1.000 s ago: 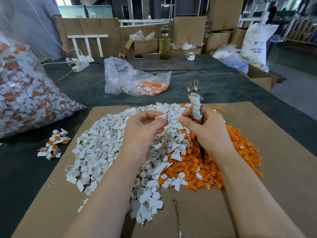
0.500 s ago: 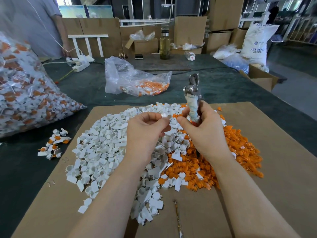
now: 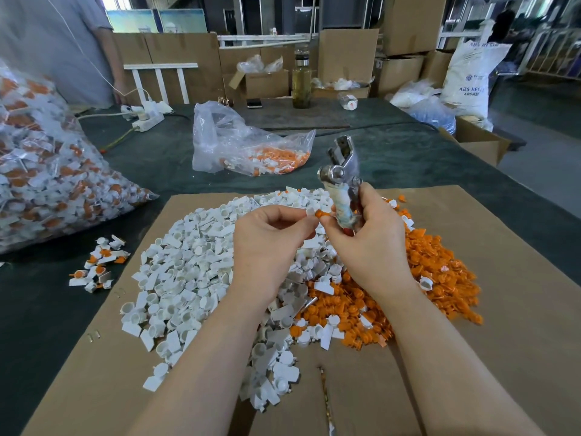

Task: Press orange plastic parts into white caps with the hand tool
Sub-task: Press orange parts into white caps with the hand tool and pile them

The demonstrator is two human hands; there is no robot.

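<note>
Orange part point(image 3: 321, 214) pinched at right hand point(image 3: 371, 243) fingertips, touching white cap point(image 3: 309, 211) pinched by left hand point(image 3: 270, 243) — right palm also grips hand tool point(image 3: 342, 180), upright, above heaps on cardboard point(image 3: 518, 278).

Orange part point(image 3: 321, 213) against white cap point(image 3: 310, 211)

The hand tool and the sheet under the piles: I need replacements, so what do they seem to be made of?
The hand tool looks like bare polished metal: its head is silvery with bright glints. Its grip, held in the right hand, seems wrapped in worn whitish tape or cloth; which one is unclear. The sheet looks like plain brown cardboard: matte and flat, with a seam between flaps near the front edge.
</note>
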